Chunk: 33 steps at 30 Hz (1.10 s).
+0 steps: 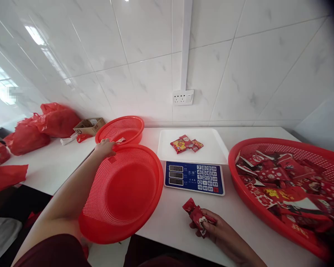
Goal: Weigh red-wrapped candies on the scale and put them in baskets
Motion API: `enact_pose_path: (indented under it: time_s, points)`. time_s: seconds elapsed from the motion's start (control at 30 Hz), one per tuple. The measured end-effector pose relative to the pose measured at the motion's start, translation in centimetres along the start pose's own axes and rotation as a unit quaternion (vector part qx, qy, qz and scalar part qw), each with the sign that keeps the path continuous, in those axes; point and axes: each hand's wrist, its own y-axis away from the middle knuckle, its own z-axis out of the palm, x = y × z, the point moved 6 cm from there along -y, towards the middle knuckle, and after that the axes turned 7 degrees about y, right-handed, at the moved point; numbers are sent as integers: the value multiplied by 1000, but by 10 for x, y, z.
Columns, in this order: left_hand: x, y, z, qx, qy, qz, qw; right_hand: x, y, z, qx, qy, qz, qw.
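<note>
Red packets point(197, 219) are gripped by the right hand point(220, 231); the left hand point(105, 148) lies at a red basket point(156, 163), its fingers' closure unclear.

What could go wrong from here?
The near red basket seems to reach past the front edge of the table and might tip. The filled basket sits close beside the weighing tray and might nudge it, skewing the reading. The red packaging, sticking out of the right grip, might slip.

A dark maroon sleeve point(54, 253) ends above the left elbow point(65, 218); left hand point(105, 147) and right hand point(210, 225) are ungloved; black clothing point(140, 247) shows below.
</note>
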Motion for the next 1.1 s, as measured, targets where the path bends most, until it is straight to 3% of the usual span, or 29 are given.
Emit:
enact_pose_path:
  time_s: [0.23,0.37,0.57,0.67,0.93,1.1]
  points:
    - [-14,22,23,-34,20,31,999,-1,-1,0,-19,18,-7,1000]
    - [-18,53,33,-7,8,-15,1000,-1,-2,1,-29,26,-4,999]
    - [-46,85,34,-15,-12,-86,996,3,-2,-2,-28,44,10,999]
    - [-49,88,31,-4,-8,-98,995,3,-2,-2,-33,59,10,998]
    - [-30,92,34,-5,-4,-128,992,2,-1,-5,-24,86,-12,996]
    - [-34,95,32,3,-10,-141,990,4,-2,-6,-24,88,-8,996]
